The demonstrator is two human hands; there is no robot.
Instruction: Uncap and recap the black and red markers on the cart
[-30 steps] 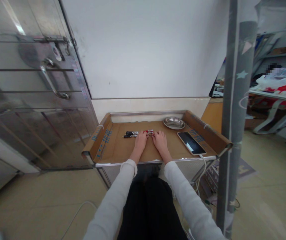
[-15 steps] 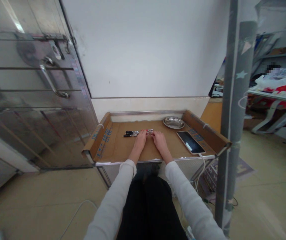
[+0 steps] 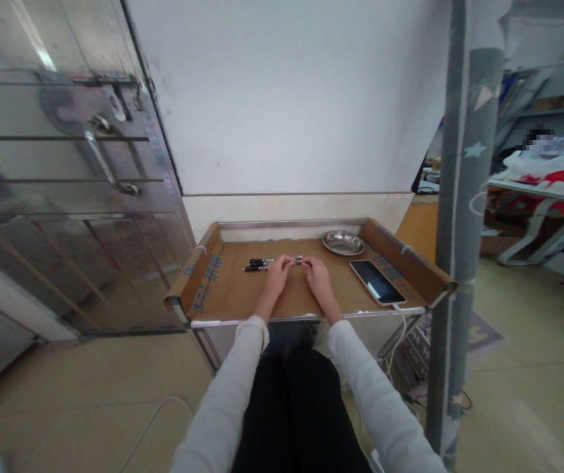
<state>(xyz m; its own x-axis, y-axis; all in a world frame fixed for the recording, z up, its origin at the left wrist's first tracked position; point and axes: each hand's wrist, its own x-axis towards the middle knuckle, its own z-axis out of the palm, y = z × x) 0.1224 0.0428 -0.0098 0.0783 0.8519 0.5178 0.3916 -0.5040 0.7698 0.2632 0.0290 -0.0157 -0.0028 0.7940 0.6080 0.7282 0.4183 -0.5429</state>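
Both my hands rest on a cardboard-lined metal tray table (image 3: pixel 242 299). My left hand (image 3: pixel 277 276) and my right hand (image 3: pixel 317 274) are closed, and between them they pinch the two ends of a small dark pen (image 3: pixel 298 261). Two more black pens (image 3: pixel 258 265) lie side by side just left of my left hand. White sleeves cover both arms.
A round steel dish (image 3: pixel 343 242) sits at the tray's back right. A phone (image 3: pixel 376 281) with a cable lies near the right edge. A steel door with a handle (image 3: pixel 107 164) stands to the left, a grey pole (image 3: pixel 462 217) to the right.
Both hands have shifted slightly forward and lifted the pen a little between their fingertips. The view has barely moved.
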